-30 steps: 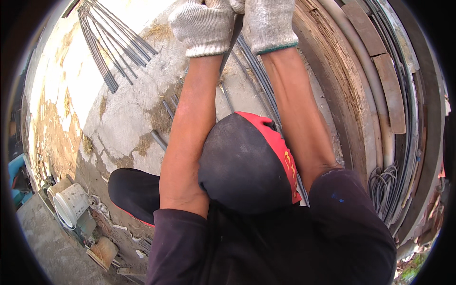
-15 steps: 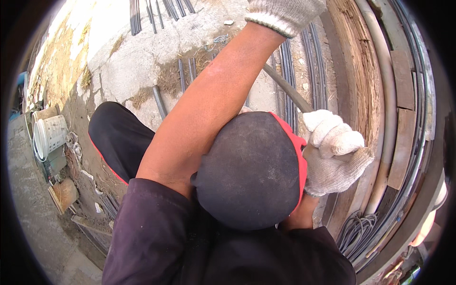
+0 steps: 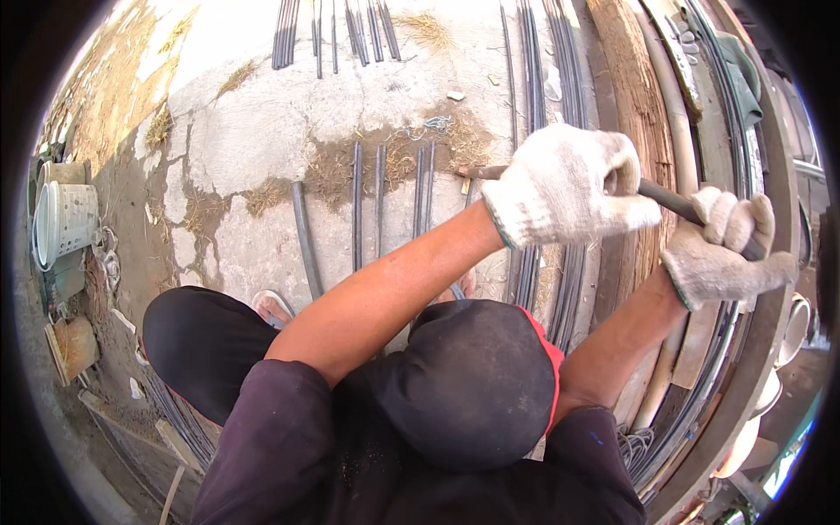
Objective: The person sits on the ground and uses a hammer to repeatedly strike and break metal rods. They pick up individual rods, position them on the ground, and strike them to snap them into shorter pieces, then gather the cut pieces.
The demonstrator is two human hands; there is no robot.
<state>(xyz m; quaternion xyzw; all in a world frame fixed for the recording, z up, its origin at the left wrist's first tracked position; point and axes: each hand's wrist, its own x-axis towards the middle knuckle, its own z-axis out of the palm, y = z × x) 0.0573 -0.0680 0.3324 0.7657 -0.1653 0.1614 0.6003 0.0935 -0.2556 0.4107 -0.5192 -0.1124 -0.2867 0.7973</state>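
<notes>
A long dark rod (image 3: 667, 200) is held in both my hands, slanting from near the middle of the view down to the right. My left hand (image 3: 560, 188), in a white knitted glove, is closed round the rod; its brownish far end sticks out to the left of the fist. At the right, my right hand (image 3: 726, 249), gloved the same way, is closed round the rod near its other end, with the thumb side partly hidden. Below the hands are my bent knees in black trousers (image 3: 477, 389); a sandalled foot (image 3: 273, 308) shows beside the left knee.
Dark metal bars (image 3: 357, 206) lie in rows on cracked concrete ahead, with more bundles (image 3: 534, 79) farther right. A rough timber beam (image 3: 643, 105) and a pipe (image 3: 672, 96) run along the right. White buckets (image 3: 70, 223) stand at the left; coiled wire (image 3: 634, 446) lies lower right.
My left hand has come back toward me and right. My right hand has moved right and slightly away. The rod has shifted right and lies at a flatter slant, and the view has tilted.
</notes>
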